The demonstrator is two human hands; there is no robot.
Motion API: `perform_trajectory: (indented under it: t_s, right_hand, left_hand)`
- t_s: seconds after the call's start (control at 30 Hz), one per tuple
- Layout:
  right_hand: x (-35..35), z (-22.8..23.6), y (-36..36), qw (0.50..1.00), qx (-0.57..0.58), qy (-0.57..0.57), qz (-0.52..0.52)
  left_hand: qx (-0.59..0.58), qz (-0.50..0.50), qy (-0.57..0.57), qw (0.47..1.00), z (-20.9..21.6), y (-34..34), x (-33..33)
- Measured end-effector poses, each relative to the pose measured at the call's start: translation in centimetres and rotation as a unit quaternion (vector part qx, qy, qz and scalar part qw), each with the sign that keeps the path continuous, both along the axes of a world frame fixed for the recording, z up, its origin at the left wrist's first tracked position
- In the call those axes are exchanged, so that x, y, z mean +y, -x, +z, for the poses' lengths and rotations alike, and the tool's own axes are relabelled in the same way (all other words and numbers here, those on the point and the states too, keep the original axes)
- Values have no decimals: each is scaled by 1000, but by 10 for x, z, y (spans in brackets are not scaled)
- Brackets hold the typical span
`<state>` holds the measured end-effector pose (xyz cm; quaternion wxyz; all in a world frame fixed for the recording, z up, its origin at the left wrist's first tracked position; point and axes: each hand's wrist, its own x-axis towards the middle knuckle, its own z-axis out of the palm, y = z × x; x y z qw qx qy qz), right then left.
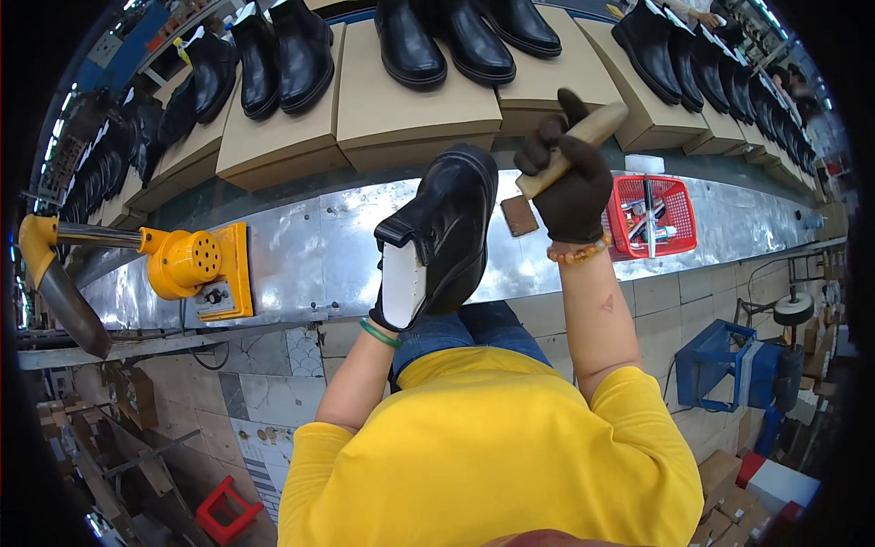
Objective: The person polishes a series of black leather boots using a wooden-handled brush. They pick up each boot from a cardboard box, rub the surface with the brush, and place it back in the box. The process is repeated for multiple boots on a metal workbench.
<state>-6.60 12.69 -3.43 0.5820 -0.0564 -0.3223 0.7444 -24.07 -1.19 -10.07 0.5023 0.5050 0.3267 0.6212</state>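
Observation:
A black leather ankle boot [453, 219] is held up over the metal bench, toe pointing away from me, with a white card [402, 284] in its opening. My left hand [386, 322] holds it at the heel end; most of that hand is hidden by the boot, and a green bangle circles the wrist. In a dark brown glove, my right hand [572, 193] is closed around a tan, tapered stick-like tool [583, 141], apart from the boot. The tool's narrow end points down toward a small brown block [519, 217] on the bench.
A red basket [688, 214] of small items stands right of my right hand. At left are a yellow sander-like machine [187, 264] and a yellow-grey handle [64, 301]. Across the bench [292, 219], tan boxes [401, 114] carry several black boots [410, 41].

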Motion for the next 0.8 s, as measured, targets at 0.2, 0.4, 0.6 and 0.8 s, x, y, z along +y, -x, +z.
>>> perform_trajectory:
  t_s: [0.2, 0.4, 0.6, 0.8]
  right_hand:
    - [-3, 24, 21, 999, 17, 41, 7]
    - [-6, 32, 28, 997, -17, 80, -16]
    - [-10, 27, 28, 993, -18, 111, -25]
    - [-20, 36, 33, 994, -35, 101, -27]
  left_hand:
    - [-169, -89, 56, 980, -4, -8, -4]
    - [-226, -23, 184, 956, -35, -11, -15]
    - [-222, -43, 143, 964, -1, -6, -20]
    - [126, 56, 75, 988, 24, -3, -27]
